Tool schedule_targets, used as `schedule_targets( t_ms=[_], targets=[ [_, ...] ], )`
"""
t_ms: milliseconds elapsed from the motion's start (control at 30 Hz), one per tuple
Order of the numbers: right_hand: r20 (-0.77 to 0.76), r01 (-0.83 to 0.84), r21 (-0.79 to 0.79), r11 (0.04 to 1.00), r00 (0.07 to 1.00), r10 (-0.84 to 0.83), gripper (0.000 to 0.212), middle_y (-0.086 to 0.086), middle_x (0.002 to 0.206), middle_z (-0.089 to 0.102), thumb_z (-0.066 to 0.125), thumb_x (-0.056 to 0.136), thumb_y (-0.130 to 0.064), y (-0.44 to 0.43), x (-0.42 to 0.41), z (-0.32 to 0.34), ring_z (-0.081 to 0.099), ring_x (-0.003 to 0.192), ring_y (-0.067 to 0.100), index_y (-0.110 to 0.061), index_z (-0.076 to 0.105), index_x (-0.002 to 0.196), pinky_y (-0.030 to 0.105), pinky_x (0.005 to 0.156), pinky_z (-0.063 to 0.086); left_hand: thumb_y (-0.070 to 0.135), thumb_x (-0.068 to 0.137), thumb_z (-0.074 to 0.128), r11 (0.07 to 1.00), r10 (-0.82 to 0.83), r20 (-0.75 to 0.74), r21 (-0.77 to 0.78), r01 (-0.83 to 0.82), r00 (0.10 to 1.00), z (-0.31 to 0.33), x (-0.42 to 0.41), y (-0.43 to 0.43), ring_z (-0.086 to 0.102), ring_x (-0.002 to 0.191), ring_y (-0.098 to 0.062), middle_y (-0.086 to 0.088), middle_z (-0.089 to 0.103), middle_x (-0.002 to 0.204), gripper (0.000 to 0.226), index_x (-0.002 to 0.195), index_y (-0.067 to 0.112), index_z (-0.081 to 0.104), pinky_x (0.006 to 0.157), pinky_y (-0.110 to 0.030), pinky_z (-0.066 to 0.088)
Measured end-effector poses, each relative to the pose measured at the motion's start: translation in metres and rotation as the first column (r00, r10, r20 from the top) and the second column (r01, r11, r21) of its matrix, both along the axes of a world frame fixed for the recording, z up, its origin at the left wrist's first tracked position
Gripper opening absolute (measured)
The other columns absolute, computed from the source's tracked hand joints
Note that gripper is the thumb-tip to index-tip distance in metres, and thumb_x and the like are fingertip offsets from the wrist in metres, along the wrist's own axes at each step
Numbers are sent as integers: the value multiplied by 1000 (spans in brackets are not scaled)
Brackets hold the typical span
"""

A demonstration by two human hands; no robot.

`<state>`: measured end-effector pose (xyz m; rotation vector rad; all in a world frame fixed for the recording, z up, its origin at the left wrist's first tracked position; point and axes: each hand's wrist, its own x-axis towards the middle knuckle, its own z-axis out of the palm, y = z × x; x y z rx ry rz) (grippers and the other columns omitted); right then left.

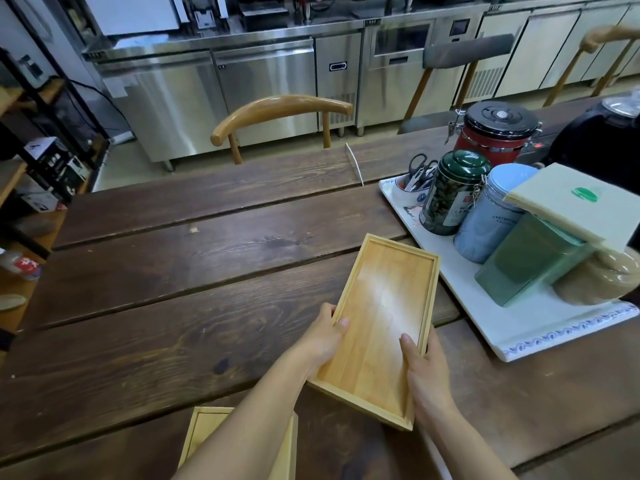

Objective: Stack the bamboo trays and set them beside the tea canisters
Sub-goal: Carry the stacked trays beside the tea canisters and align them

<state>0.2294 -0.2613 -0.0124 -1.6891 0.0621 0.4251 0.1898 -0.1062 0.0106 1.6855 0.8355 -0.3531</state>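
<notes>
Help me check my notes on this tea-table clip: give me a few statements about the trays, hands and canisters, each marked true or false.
1. Both hands grip one bamboo tray, the left hand on its left rim and the right hand on its right rim. True.
2. The held tray carries a teacup. False: it is empty.
3. A second bamboo tray lies at the near table edge, partly hidden by the left forearm. True.
4. The tea canisters stand directly on the wooden table. False: they stand on a white serving tray.
5. The dark green canister stands beside a pale blue canister. True.
</notes>
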Motion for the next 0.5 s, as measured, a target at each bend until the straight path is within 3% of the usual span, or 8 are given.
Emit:
schedule_targets(
  t_ms=[233, 333, 433, 500],
  targets=[
    [41, -85, -40, 996, 995, 87, 45, 4, 121, 56, 50, 91, -18, -5, 11, 0, 55, 108, 22, -16, 39, 134, 34, 86, 44, 30, 100, 36, 985, 137, 47, -109, -131, 990, -2, -3, -10, 47, 124, -23, -1, 48, 139, 45, 145, 32, 27, 106, -47, 38],
    [39, -175, -64, 982, 983, 178, 43, 5, 120, 59, 52, 90, -15, -11, 33, 5, 58, 102, 20, -14, 43, 132, 26, 78, 47, 28, 100, 36, 961, 238, 77, -161, -223, 968, -3, 2, -22, 51, 119, -23, 0, 53, 134, 41, 141, 35, 33, 104, -48, 41],
    [42, -287, -121, 950, 955, 294, 39, 4, 109, 60, 52, 90, -9, -14, 60, 14, 58, 85, 6, -10, 47, 128, 7, 62, 45, 28, 100, 36, 927, 348, 101, -183, -326, 932, -6, 10, -36, 52, 120, -24, 0, 53, 135, 42, 141, 37, 34, 104, -49, 42],
    [12, -352, -154, 923, 934, 358, 39, 1, 101, 60, 53, 90, -11, -14, 78, 17, 55, 77, 3, -11, 47, 128, 12, 58, 44, 27, 100, 35, 901, 415, 98, -180, -394, 905, -9, 19, -44, 50, 122, -26, -1, 51, 138, 45, 143, 37, 31, 105, -49, 41]
  ],
)
